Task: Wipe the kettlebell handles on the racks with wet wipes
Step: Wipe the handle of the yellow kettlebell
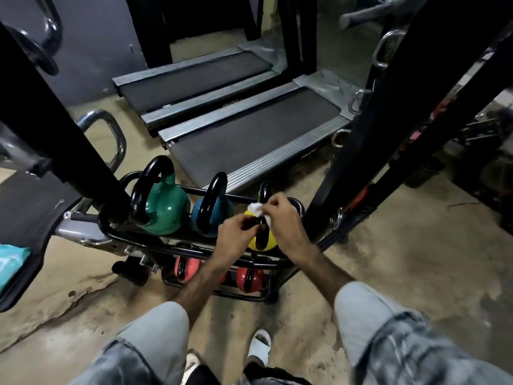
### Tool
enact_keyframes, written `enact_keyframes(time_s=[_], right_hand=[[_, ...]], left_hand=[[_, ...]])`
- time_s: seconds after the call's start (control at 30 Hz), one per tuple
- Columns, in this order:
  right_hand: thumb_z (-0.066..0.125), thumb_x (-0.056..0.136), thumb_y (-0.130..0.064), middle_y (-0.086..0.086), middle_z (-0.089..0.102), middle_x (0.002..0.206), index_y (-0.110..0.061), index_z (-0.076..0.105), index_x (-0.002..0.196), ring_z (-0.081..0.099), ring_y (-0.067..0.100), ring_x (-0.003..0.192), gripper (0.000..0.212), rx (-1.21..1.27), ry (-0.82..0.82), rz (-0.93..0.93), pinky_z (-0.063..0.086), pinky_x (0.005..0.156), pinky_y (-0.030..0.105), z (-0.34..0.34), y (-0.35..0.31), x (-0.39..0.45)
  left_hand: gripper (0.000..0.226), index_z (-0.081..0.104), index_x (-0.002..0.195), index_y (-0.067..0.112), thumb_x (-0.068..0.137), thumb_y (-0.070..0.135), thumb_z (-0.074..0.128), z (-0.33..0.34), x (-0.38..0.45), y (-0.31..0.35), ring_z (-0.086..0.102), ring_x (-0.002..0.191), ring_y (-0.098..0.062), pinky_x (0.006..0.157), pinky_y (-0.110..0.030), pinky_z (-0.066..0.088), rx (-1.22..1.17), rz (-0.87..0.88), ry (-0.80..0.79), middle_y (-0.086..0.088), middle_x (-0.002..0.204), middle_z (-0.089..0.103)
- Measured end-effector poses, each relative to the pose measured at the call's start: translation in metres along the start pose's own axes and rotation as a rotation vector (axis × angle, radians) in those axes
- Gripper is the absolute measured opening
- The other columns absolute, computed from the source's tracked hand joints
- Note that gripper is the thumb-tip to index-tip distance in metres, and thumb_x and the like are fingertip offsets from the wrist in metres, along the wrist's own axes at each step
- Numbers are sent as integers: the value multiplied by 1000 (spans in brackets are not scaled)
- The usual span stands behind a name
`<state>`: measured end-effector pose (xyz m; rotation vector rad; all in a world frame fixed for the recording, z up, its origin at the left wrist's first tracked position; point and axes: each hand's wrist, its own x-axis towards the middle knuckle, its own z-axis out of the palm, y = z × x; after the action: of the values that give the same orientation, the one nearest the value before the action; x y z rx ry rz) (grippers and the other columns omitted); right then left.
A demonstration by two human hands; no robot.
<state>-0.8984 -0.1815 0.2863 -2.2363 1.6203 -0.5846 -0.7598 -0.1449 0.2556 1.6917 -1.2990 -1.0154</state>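
A black two-tier rack (130, 236) holds a green kettlebell (166, 207), a blue kettlebell (219, 211) and a yellow kettlebell (262, 243) on its top tier, all with black handles. My left hand (236, 227) grips the near side of the yellow kettlebell's handle (265, 191). My right hand (283, 218) pinches a white wet wipe (256, 208) against that handle. Red kettlebells (248, 279) sit on the lower tier.
Two treadmills (249, 134) lie beyond the rack. Black machine uprights (374, 134) stand close on the right and another black upright (55, 120) on the left. A teal wipe pack (12, 262) lies on a black seat at far left. My sandalled feet (259, 345) stand on worn concrete.
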Motion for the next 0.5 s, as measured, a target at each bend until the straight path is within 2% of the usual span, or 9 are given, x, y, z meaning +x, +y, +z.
enact_keyframes(time_s=[0.03,0.13,0.2,0.33,0.4,0.43,0.5], right_hand=[[66,84,-40,-6,52,81,-19,57,84,56,10,74,22,63,24,61,49,70,33,-1,-1,15],[62,90,-32,5,48,93,-13,58,81,55,24,85,21,95,-40,131,48,74,38,-6,-6,52],[58,87,-30,7,51,99,-21,54,77,53,25,89,14,147,-105,172,48,81,44,-12,-14,52],[60,84,-31,8,53,96,-27,42,75,51,24,79,21,40,-158,115,43,69,40,-12,-24,15],[53,90,-26,4,49,101,-33,37,71,50,25,91,26,-104,-216,-71,46,83,46,-14,-27,12],[48,92,-25,1,46,105,-37,37,70,48,27,101,27,-128,-204,-108,43,91,48,-12,-22,18],[44,91,-27,-2,44,109,-39,43,73,45,30,116,22,-61,-193,-67,39,97,47,-9,-11,41]], left_hand=[[35,73,103,18,75,38,79,-1,1,1,69,86,-1,83,-27,57,7,-18,-17,9,91,74],[39,71,106,18,75,40,79,-3,3,6,68,88,-4,81,-22,55,71,-44,-37,7,97,73],[38,70,105,18,75,39,79,-3,3,10,67,87,-4,82,-23,55,111,-41,-39,6,97,73],[30,68,101,15,76,29,78,-3,1,12,66,89,-7,83,-23,53,110,-58,-42,6,92,71],[30,68,102,14,77,27,77,-4,0,12,66,90,-8,81,-20,51,114,-60,-50,5,93,71],[31,68,102,14,77,28,77,-4,0,12,66,90,-8,80,-19,50,118,-62,-49,5,93,71],[34,69,102,15,75,33,79,-5,3,12,66,90,-7,79,-18,49,133,-68,-46,5,94,71]])
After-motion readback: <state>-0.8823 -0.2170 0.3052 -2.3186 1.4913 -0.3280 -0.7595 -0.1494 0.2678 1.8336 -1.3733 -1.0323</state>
